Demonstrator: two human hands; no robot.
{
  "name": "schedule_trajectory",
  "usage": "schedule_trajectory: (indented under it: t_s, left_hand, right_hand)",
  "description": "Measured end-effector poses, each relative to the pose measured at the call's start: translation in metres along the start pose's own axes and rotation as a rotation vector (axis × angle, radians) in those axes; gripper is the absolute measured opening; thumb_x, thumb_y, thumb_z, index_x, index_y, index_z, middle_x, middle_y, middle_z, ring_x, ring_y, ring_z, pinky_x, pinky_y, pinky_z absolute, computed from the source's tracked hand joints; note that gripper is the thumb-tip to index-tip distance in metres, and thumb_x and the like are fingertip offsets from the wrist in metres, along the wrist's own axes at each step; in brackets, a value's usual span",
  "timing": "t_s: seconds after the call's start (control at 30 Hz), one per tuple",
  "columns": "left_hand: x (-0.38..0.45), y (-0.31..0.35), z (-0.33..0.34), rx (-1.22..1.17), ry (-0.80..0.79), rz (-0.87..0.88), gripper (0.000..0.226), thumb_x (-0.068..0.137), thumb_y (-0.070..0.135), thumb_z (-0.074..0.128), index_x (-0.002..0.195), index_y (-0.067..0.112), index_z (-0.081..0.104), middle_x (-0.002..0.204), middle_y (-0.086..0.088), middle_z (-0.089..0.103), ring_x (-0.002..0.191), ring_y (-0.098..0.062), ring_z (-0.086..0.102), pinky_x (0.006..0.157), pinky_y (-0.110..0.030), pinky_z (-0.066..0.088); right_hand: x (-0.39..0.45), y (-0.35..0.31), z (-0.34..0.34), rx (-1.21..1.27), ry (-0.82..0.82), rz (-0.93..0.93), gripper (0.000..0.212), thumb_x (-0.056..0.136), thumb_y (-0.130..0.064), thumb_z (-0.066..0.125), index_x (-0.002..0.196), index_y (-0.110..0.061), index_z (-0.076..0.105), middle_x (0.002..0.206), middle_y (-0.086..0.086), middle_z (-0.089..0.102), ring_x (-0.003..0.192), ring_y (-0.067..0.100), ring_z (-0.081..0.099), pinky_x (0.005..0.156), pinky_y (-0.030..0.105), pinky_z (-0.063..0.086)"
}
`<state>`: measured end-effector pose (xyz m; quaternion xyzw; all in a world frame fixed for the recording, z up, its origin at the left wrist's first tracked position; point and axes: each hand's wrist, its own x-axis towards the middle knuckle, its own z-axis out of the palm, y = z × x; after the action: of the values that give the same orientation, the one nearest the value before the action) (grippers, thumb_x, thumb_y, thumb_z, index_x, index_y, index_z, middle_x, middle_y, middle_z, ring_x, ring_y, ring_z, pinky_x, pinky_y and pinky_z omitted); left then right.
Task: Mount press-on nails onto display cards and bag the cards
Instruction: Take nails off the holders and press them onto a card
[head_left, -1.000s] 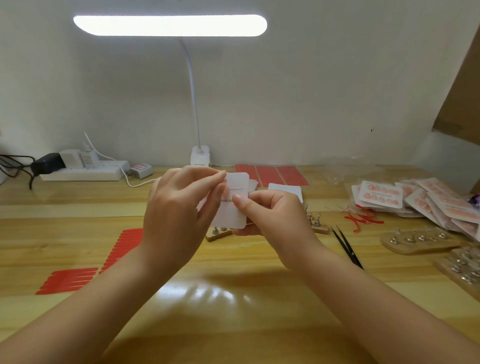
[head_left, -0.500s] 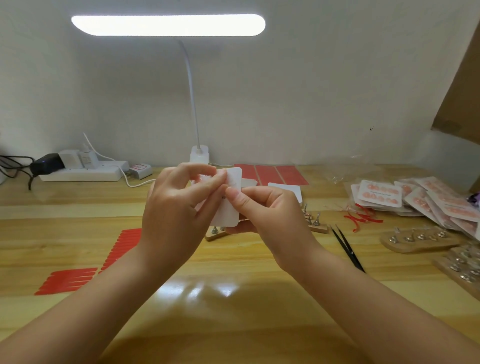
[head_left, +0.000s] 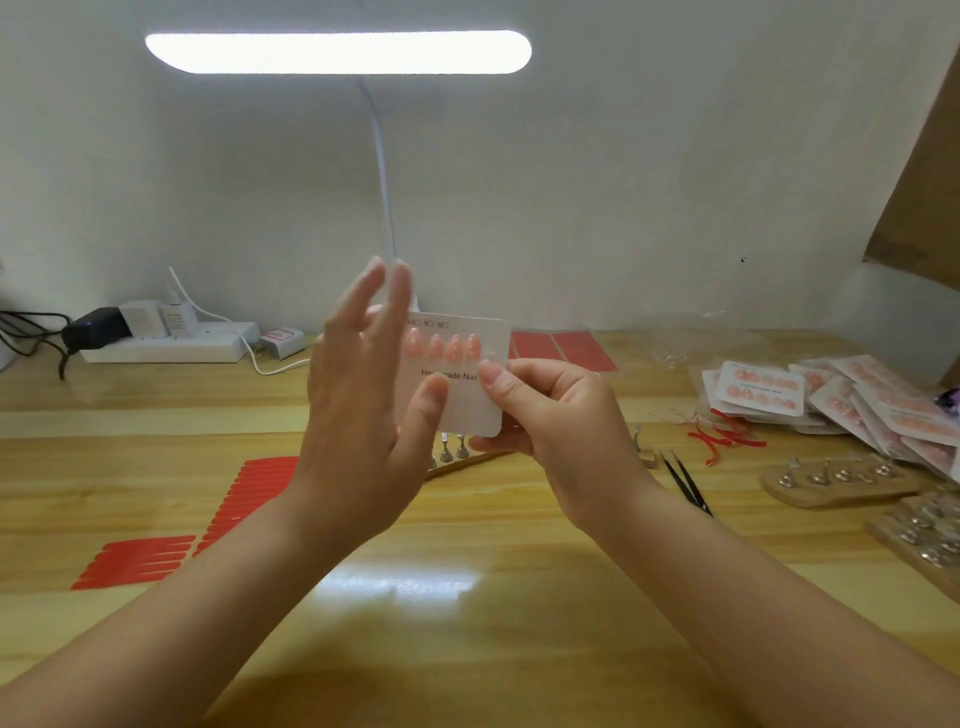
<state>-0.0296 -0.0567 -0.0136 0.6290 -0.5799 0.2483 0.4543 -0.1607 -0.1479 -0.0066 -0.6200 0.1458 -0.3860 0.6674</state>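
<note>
Pinching the display card (head_left: 457, 410) at its right edge with my right hand (head_left: 561, 415): thumb on the printed face, other fingers curled behind it. Card is held upright, off the desk (head_left: 467, 623), above its middle. Left hand (head_left: 363, 415) is loose, fingers straight and spread. Its thumb tip touches the card's face near the print, and the rest hold nothing.

Progress, my read: card is half mounted. Top row shows four pink nails (head_left: 441, 347); left end of that row is behind my left hand, so I can't count further. Lower half of the card is bare. Finished bagged cards (head_left: 831, 405) are piled toward the right edge of the desk, each with two rows of pink nails, so a batch is already done. Clear bags (head_left: 696, 338) lie near the back edge, right of centre. Left to do: second row on this card, then bagging it.

Wooden nail stands with metal pegs sit at the right edge (head_left: 841, 480) and just behind my hands (head_left: 452, 457). Pegs look empty, but I can't be sure at this resolution. Black tweezers (head_left: 685, 483) are right of my right wrist. Red adhesive strips (head_left: 218, 514) are on the left side of the desk, and red sheets (head_left: 561, 349) at the back edge.

Print on the card: "Handmade Nail", middle letters hidden by my thumb. Small line at the top edge reads roughly "XS S M" with boxes, not sharp enough to confirm.
</note>
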Motion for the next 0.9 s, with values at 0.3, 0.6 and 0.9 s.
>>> schedule_trajectory:
  t_s: [0.3,0.6,0.9]
  left_hand:
    - [0.013,0.004,-0.005,-0.750,0.041,-0.570,0.016,0.092,0.014,0.062,0.105,0.023,0.064,0.089,0.009,0.075,0.086,-0.007,0.071,0.067,-0.015,0.053]
    - [0.010,0.013,-0.004,-0.760,0.048,-0.492,0.015,0.085,0.020,0.068,0.097,0.029,0.067,0.084,0.006,0.076,0.079,-0.011,0.072,0.062,-0.018,0.054]
    - [0.005,0.015,0.000,-0.832,0.041,-0.564,0.015,0.089,0.015,0.065,0.100,0.025,0.068,0.087,0.001,0.076,0.082,-0.016,0.073,0.065,-0.024,0.057]
  right_hand:
    - [0.003,0.000,-0.006,-0.052,-0.026,0.052,0.014,0.092,-0.016,0.061,0.093,-0.006,0.070,0.085,0.010,0.072,0.076,0.021,0.068,0.066,0.033,0.059]
    - [0.004,-0.005,-0.004,-0.065,-0.018,0.064,0.020,0.088,-0.032,0.066,0.092,-0.014,0.072,0.081,0.002,0.072,0.072,0.016,0.069,0.056,0.030,0.057]
    - [0.000,-0.002,-0.001,-0.029,-0.004,-0.008,0.015,0.094,-0.021,0.061,0.087,-0.013,0.072,0.070,-0.001,0.069,0.060,0.013,0.065,0.043,0.023,0.047]
